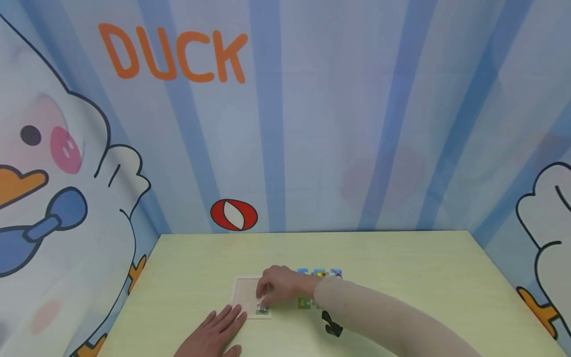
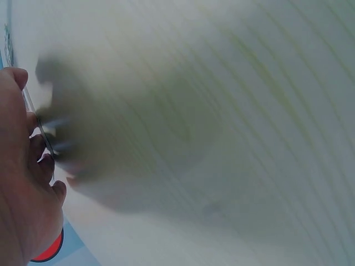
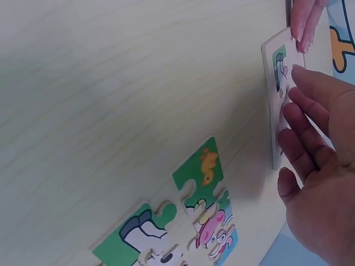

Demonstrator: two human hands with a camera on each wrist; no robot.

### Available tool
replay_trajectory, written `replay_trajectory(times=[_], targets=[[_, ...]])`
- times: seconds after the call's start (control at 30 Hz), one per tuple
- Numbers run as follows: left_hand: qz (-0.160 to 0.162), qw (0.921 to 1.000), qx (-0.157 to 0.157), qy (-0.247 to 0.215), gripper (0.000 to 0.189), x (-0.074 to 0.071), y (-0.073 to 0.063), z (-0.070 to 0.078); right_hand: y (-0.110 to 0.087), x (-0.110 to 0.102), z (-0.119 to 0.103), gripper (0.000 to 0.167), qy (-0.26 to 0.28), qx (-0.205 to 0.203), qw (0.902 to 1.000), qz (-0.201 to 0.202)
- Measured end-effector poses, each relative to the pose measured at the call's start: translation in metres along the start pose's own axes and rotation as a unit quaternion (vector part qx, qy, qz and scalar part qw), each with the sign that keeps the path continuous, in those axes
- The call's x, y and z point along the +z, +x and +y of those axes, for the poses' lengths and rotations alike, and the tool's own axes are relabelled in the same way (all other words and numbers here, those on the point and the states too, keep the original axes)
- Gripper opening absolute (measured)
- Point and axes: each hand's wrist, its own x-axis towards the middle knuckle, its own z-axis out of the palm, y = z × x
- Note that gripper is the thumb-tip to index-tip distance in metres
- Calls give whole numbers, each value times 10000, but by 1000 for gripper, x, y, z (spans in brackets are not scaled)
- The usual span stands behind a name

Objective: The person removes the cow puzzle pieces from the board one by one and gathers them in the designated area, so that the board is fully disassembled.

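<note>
My right hand (image 1: 278, 286) reaches over a shallow pale puzzle tray (image 1: 243, 292) with its fingers loosely bent. In the right wrist view, its thumb and index fingertips are right at a puzzle piece (image 3: 279, 71) showing green and white-and-dark legs. That piece lies in the tray's near right corner. My left hand (image 1: 214, 331) lies with fingers extended at the tray's lower left edge, its fingertips touching the frame. Only the side of the left hand (image 2: 22, 177) shows in the left wrist view.
Loose jigsaw pieces (image 1: 304, 303) lie to the right of the tray, partly hidden beneath my right forearm. One piece (image 3: 202, 166) carries a small orange animal on green. A black object (image 1: 332, 325) is by the sleeve. A printed duck curtain (image 1: 321, 124) stands behind the table.
</note>
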Motion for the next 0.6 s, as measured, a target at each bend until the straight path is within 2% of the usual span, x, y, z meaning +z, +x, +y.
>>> replay_trajectory(times=[0.37, 0.6], targets=[[-34, 10000, -20, 9, 84, -2, 0, 1, -1, 2, 2, 7, 500, -97, 9987, -25], [-10, 10000, 29, -26, 84, -2, 0, 1, -3, 4, 4, 7, 557, 11, 9984, -13]])
